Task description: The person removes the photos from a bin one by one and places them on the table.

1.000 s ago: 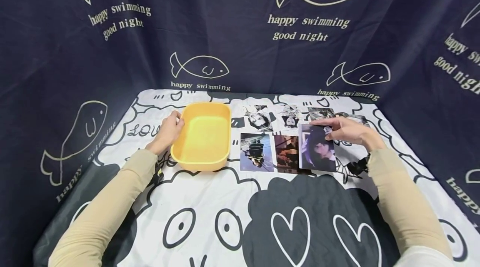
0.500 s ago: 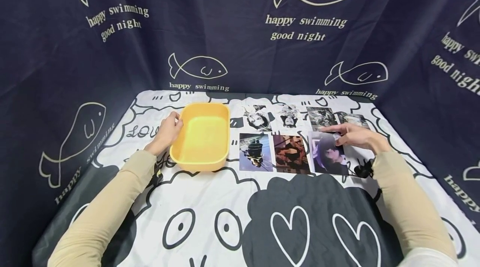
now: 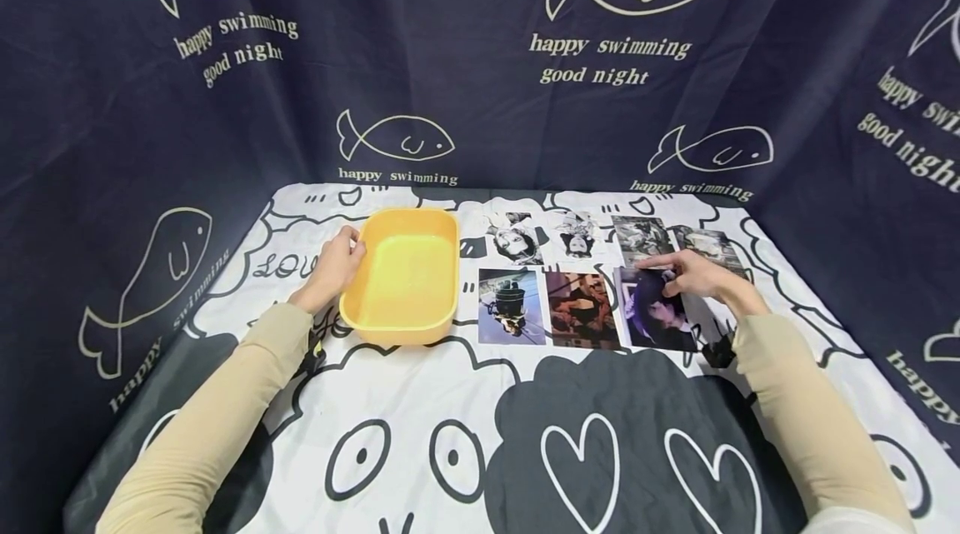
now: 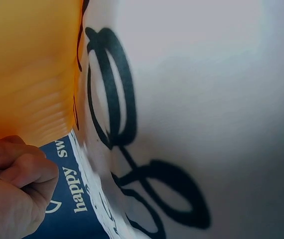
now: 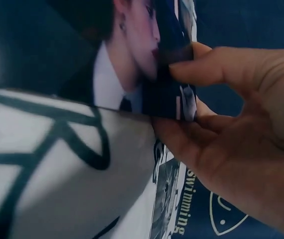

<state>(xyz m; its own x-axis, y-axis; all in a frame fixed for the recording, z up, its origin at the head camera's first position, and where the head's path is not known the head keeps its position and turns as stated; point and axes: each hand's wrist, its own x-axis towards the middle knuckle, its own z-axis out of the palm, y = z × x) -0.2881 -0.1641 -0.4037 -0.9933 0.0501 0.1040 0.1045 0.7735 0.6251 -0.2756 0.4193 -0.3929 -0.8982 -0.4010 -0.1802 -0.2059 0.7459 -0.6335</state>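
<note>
My right hand [image 3: 697, 276] pinches a photo print [image 3: 654, 321] by its far edge, thumb on the picture and fingers behind it. The print has dark purple tones and shows a person with a white collar; it lies low over the tablecloth, just right of a reddish photo [image 3: 582, 311]. In the right wrist view the thumb [image 5: 197, 72] presses on the print's face. My left hand [image 3: 335, 266] grips the left rim of a yellow plastic basin [image 3: 408, 334], its fingers curled there in the left wrist view. Nothing lies in the basin.
A blue-toned photo [image 3: 512, 306] lies left of the reddish one. Behind them are two black-and-white portraits [image 3: 513, 239], a grey photo [image 3: 641, 238] and another dark print [image 3: 708, 247], partly behind my right hand. A navy curtain [image 3: 480, 59] rises behind the table.
My right hand has moved the purple-toned photo to the right, off the reddish photo, and set it lower beside it. My left hand stays on the basin.
</note>
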